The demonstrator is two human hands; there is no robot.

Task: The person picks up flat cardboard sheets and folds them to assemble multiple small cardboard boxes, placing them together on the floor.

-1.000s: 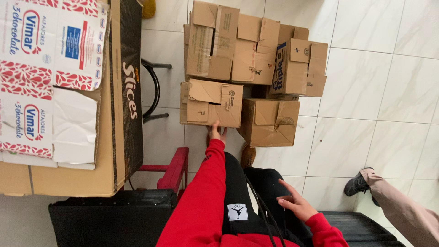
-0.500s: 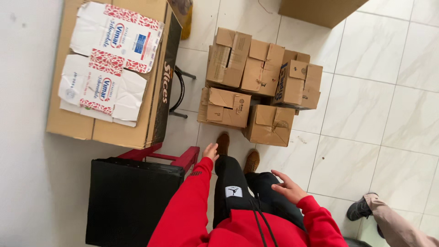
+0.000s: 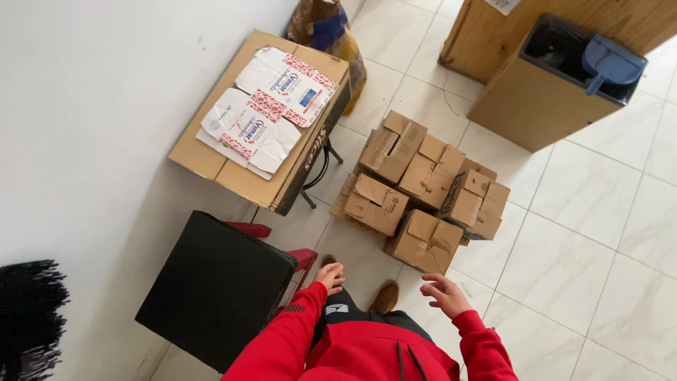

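Observation:
I look down from standing height at a pile of several small brown cardboard boxes [image 3: 423,194] on the tiled floor. My left hand [image 3: 330,276] hangs in front of my body with loosely curled fingers, holding nothing. My right hand [image 3: 443,294] is held out with fingers spread, empty, above the floor just short of the nearest box [image 3: 425,242]. Both arms wear red sleeves. One brown shoe [image 3: 386,298] shows below my hands.
A black box [image 3: 211,289] sits on a red stool [image 3: 305,259] at my left, by the white wall. A large flat carton [image 3: 264,123] with flattened printed packages rests on a black stool. A wooden bin [image 3: 539,92] with a blue dustpan [image 3: 608,63] stands far right.
My left hand has drawn back from the boxes to my body. The view has risen and pulled away, so the boxes look smaller and farther; the bin and dustpan have come into sight.

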